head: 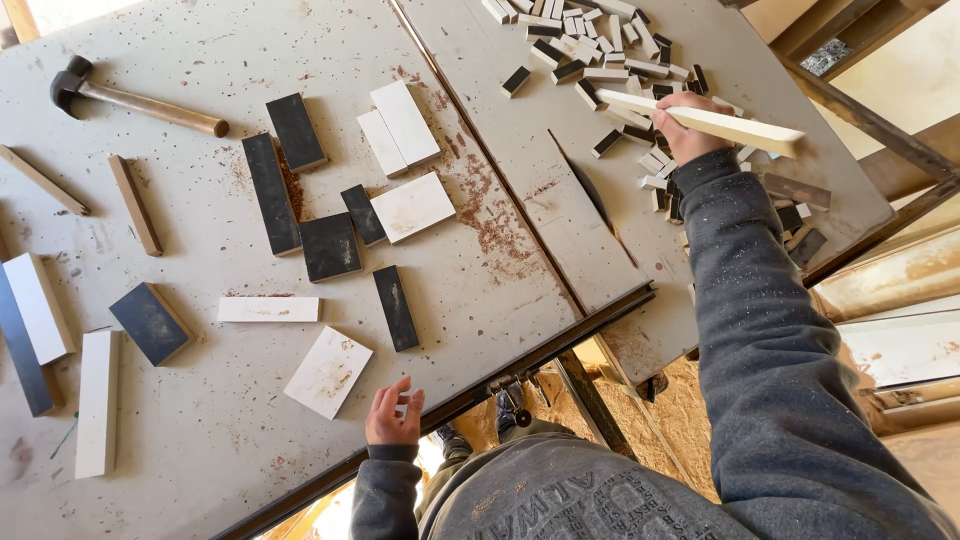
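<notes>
My right hand (pixel 688 122) is stretched out over the saw table and grips a long pale wood strip (pixel 740 127) that points to the right. It hovers above a pile of small black and white offcuts (pixel 600 45). My left hand (pixel 394 413) rests at the near edge of the grey table (pixel 200 420), fingers loosely spread and holding nothing. Closest to it lies a white square board (pixel 328 371), with a black strip (pixel 396 307) just beyond.
A saw blade (pixel 585 190) stands in its slot left of my right arm. Black and white boards (pixel 330 190) lie scattered mid-table amid reddish sawdust. A hammer (pixel 130 98) lies far left. More boards (pixel 40 320) sit at the left edge.
</notes>
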